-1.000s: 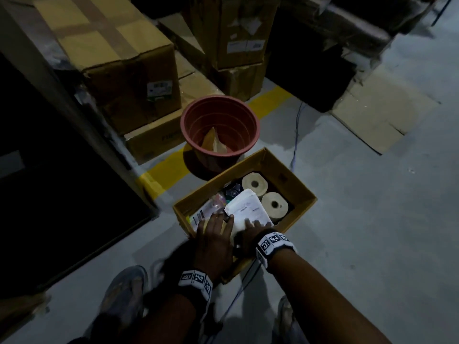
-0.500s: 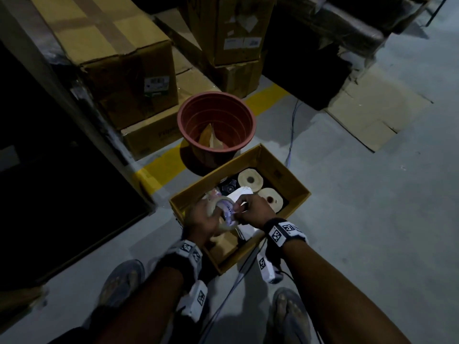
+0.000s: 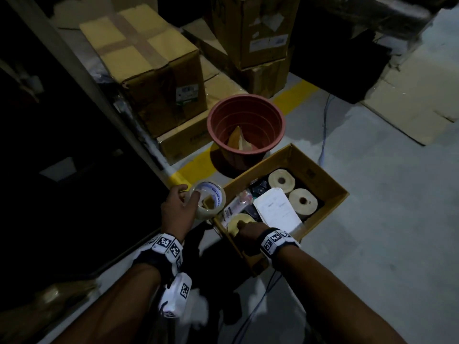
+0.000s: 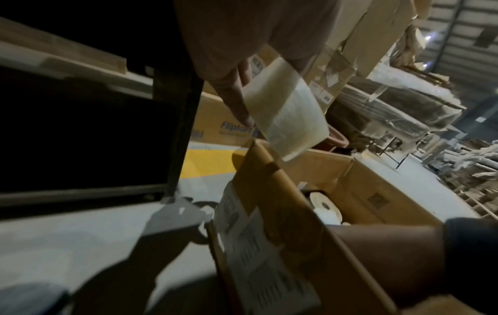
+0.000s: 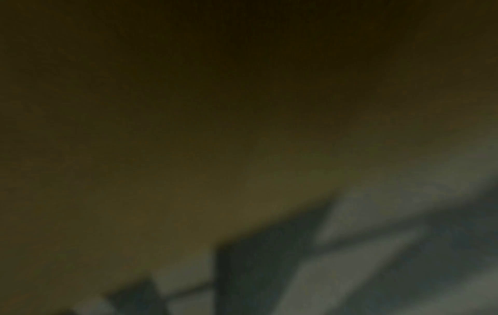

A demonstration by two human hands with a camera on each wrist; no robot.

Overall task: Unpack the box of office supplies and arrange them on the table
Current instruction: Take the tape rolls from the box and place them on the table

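An open cardboard box [image 3: 330,180] sits on the grey floor. My left hand [image 3: 190,193] grips a clear tape roll [image 3: 210,201] just outside the box's left corner, raised above the floor. In the left wrist view the tape roll [image 4: 285,115] hangs from my fingers [image 4: 237,96] over the box's corner [image 4: 258,170]. My right hand [image 3: 244,228] is down in the near corner of the box, fingers curled on a cream roll [image 3: 236,220]. Two more cream rolls [image 3: 282,181] [image 3: 303,201], a white booklet [image 3: 278,211] and a plastic packet [image 3: 237,206] lie inside. The right wrist view is a dark blur.
A terracotta pot [image 3: 246,125] stands right behind the box on a yellow floor line [image 3: 293,95]. Taped cartons [image 3: 149,63] are stacked behind and left. A dark frame edge [image 3: 74,70] runs along the left. A cable [image 3: 324,135] and flattened cardboard [image 3: 417,100] lie at the right.
Both hands held the clear tape roll over the box. My left hand has since carried it out to the left, and my right hand has dropped onto the cream roll in the near corner.
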